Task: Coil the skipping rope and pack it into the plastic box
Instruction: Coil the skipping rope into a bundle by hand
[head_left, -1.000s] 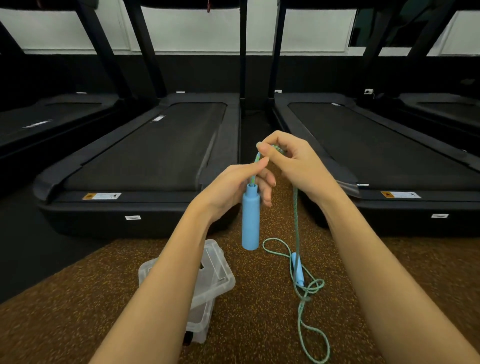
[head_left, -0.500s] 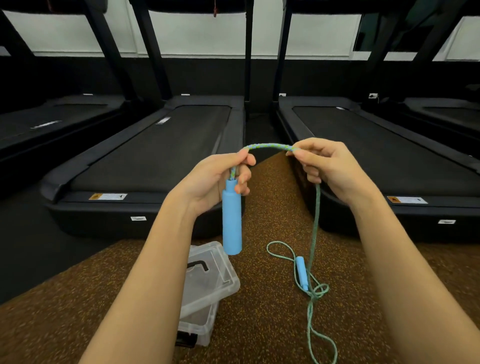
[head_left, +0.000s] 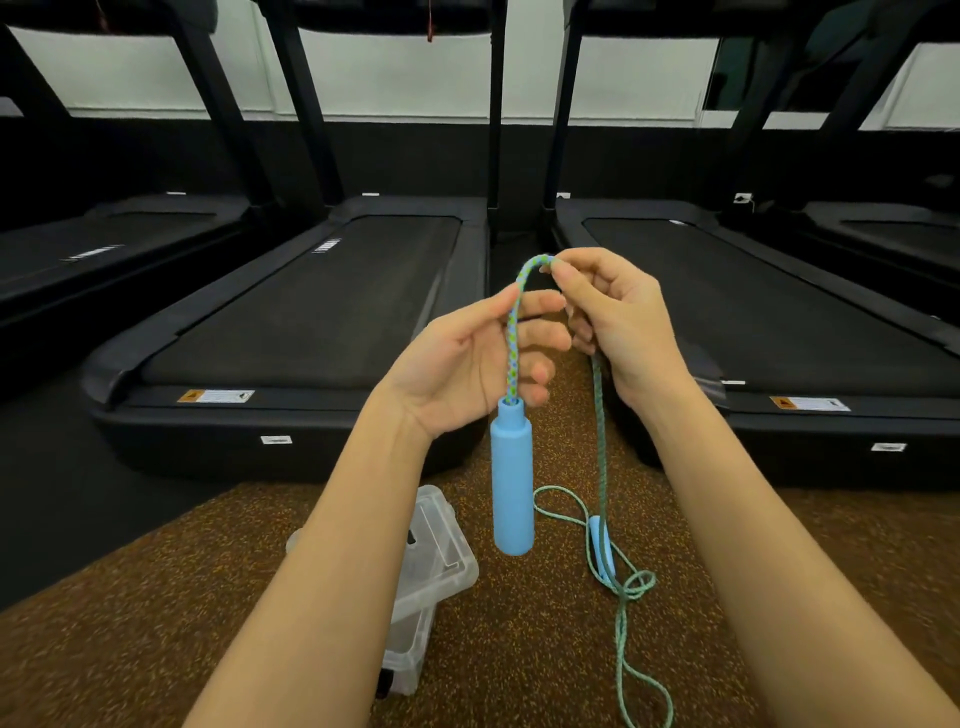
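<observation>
Treadmills (head_left: 311, 312) are lined up behind. Above the hanging handle (head_left: 512, 493), the rope (head_left: 511, 353) is pinched by the left hand (head_left: 457, 364). Its arch is pinched by the right hand (head_left: 618, 322).

Bare left hand (head_left: 462, 364), right hand (head_left: 621, 322)

both hands are raised in front of the body. the left hand (head_left: 462, 364) lies palm up, with the skipping rope (head_left: 512, 343) running across its fingers and its thumb on the cord. a blue handle (head_left: 512, 483) hangs upright from that cord just below the hand. the rope arches over to the right hand (head_left: 618, 322), which pinches it at the fingertips. from there it drops to the speckled brown floor (head_left: 519, 665), where it lies in loose loops around a second handle (head_left: 598, 545). a clear plastic box (head_left: 410, 654) sits on the floor, partly hidden by the left forearm (head_left: 322, 571), with its lid (head_left: 441, 551) askew on top. black treadmills (head_left: 311, 312) stand beyond.
</observation>
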